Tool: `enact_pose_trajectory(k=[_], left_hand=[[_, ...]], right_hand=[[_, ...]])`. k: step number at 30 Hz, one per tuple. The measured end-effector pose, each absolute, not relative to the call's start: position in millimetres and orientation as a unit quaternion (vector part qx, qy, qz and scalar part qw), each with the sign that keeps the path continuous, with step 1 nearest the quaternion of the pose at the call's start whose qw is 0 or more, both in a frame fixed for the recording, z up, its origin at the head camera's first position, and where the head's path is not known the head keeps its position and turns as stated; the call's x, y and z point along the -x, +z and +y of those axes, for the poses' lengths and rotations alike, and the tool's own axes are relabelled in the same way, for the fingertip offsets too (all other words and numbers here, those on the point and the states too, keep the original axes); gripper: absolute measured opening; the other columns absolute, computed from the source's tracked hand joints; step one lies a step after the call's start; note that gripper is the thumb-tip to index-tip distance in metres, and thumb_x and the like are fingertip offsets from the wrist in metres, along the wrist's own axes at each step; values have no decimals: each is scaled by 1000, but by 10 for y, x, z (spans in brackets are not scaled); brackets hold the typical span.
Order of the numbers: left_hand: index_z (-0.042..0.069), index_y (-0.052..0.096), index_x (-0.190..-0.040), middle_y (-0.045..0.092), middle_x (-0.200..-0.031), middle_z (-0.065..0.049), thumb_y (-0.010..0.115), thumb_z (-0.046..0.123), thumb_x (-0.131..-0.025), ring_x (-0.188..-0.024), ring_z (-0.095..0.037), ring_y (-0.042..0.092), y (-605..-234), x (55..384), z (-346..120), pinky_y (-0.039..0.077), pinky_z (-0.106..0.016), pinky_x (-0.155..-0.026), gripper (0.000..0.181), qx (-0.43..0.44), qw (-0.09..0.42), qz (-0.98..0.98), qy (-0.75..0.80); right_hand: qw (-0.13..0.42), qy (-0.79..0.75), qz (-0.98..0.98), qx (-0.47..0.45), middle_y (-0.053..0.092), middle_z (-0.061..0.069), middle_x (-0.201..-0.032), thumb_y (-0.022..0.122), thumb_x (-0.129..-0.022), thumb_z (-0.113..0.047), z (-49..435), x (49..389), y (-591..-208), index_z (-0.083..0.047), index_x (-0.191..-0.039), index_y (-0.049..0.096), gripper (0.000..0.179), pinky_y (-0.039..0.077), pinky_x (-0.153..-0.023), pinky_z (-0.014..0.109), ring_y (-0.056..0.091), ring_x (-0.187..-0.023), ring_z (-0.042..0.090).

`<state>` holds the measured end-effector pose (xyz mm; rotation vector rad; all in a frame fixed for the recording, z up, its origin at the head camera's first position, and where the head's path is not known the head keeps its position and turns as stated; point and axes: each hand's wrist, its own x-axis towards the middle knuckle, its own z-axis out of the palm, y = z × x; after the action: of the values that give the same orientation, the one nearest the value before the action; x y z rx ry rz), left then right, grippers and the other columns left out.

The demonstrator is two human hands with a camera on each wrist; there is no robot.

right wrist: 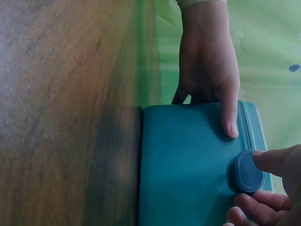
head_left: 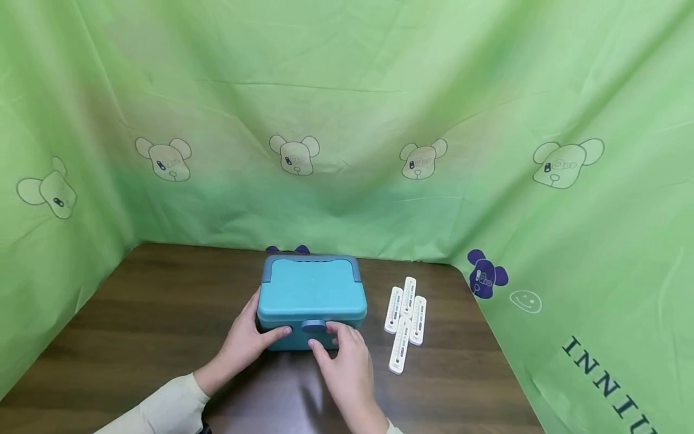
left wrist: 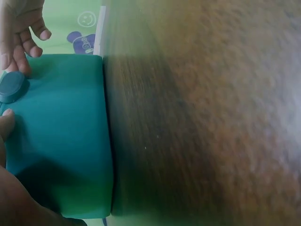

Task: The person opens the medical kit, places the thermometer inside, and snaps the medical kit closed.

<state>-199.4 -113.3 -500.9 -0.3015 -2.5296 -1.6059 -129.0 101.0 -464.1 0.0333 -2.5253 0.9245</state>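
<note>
Teal box: sits in the middle of the wooden table, set toward the far edge, upright, lid down. Grey-blue handle lies along the lid's far edge; oval grey-blue latch is at the middle of the near face.

Left hand: grips the box at its left end, thumb laid on the near face just left of the latch, fingers against the left side, partly hidden.

Right hand: not closed; fingers loosely bent in front of the near face, index fingertip at the latch's right end. Thumb is lower, well apart from the index in the head view; I cannot tell whether it touches the box.

To the right of the box: four white strips with printed scales, lying close together, one far, two side by side, one near. I wear pale sleeves. Green cloth with printed bear heads hangs behind the table and at both sides.
</note>
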Motion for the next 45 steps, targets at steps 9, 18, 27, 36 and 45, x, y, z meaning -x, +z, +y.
enact_pose_trajectory(k=[9, 18, 27, 36, 45], left_hand=[[15, 21, -165, 37, -162, -16, 88, 49, -78, -139, -36, 49, -5014, 1972, -1063, 46, -59, -108, 115, 90, 71, -839, -531], [16, 23, -164, 42, -159, -13, 89, 48, -77, -135, -34, 54, -4929, 1966, -1081, 49, -56, -105, 115, 90, 76, -837, -534], [13, 20, -165, 38, -162, -15, 89, 49, -77, -140, -34, 49, -4895, 1955, -1063, 46, -56, -109, 117, 80, 64, -847, -522], [16, 23, -164, 44, -158, -15, 88, 50, -77, -135, -33, 54, -4908, 1955, -1071, 49, -56, -106, 114, 84, 72, -854, -509], [14, 25, -164, 46, -156, -16, 88, 49, -78, -137, -35, 53, -4918, 1946, -1049, 47, -57, -108, 113, 70, 73, -858, -503]], right_hand=[[230, 341, -911, 33, 67, 1, -105, 90, -77, -39, 882, 1285, -4638, -12, -113, 65, 51, 44, -91, 47, 62, -102, 22], [249, 350, -898, 95, 62, 5, -95, 90, -76, -44, 670, 1393, -4656, -13, -104, 55, 55, 36, -90, 48, 59, -94, 23], [305, 327, -888, 105, 53, -1, -78, 90, -74, -47, 609, 1497, -4713, -14, -95, 51, 55, 30, -79, 41, 52, -76, 18], [305, 299, -899, 95, 45, -5, -71, 88, -70, -46, 635, 1517, -4675, -15, -86, 49, 52, 30, -79, 43, 46, -68, 16], [287, 314, -901, 87, 48, -5, -74, 87, -74, -45, 664, 1411, -4610, -14, -90, 53, 49, 34, -89, 46, 51, -75, 16]])
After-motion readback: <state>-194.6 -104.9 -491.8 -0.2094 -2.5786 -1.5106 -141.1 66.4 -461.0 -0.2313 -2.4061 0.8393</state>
